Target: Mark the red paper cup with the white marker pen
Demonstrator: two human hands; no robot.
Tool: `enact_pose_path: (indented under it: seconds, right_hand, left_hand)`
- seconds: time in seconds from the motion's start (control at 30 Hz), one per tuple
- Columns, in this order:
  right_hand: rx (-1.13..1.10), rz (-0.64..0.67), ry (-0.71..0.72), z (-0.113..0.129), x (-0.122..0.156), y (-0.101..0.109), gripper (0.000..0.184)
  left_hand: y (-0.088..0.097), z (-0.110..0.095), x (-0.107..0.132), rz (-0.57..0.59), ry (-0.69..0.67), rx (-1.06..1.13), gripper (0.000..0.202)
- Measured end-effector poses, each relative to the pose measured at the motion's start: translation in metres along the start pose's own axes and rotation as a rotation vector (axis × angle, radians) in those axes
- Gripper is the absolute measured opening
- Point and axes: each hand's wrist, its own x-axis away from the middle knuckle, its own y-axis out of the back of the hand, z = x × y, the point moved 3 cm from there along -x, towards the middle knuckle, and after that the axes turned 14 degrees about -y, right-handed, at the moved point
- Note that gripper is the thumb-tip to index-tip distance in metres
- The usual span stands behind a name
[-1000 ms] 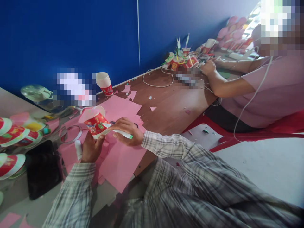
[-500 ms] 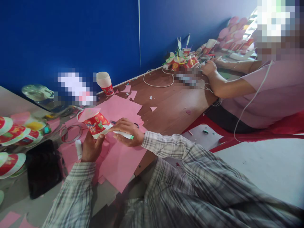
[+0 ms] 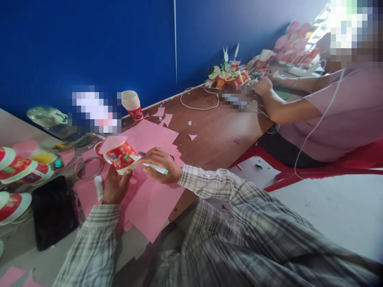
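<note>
My left hand (image 3: 116, 185) is wrapped around the lower side of a red printed paper cup (image 3: 121, 156), which lies tilted with its white base toward my right hand. A piece of pink paper (image 3: 113, 143) sits at the cup's far end; whether it is attached I cannot tell. Between the fingers of my right hand (image 3: 164, 165) is a white marker with a green end (image 3: 155, 168), its other end close to the cup's base. Beside my left wrist lies a white pen-like object (image 3: 99, 187). Large pink paper sheets (image 3: 158, 207) are spread beneath both hands.
A stack of paper cups (image 3: 132, 105) stands by the blue wall. Left of me are a roll of tape (image 3: 89, 167), a black tablet-like object (image 3: 54, 211) and several decorated cups (image 3: 18, 165). On the right a co-worker's hands (image 3: 263, 84) work beside a cable (image 3: 199, 108).
The cup has turned slightly in my left hand, and the pink paper at its far end has shifted a little to the right. My right hand has barely moved.
</note>
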Motion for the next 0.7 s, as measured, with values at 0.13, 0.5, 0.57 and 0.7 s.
enact_pose_path:
  seconds: [0.13,0.5,0.57,0.7]
  right_hand:
    - [0.005,-0.005,0.023,0.0024,-0.0003,0.0009,0.055]
    - [-0.019,0.027,-0.022,-0.003,0.0014,-0.0025,0.047]
    - [-0.041,0.052,-0.033,-0.0042,0.002,-0.0039,0.035]
    - [-0.049,0.059,-0.012,-0.0031,0.0021,-0.0041,0.046]
  left_hand:
    - [0.0,0.0005,0.0004,0.002,0.014,0.0,0.073]
    - [0.0006,-0.0034,-0.0003,0.014,0.061,-0.03,0.077]
    - [0.0004,-0.0039,-0.0002,0.012,0.044,-0.024,0.077]
    - [0.0004,-0.003,0.0,-0.007,0.042,-0.019,0.078]
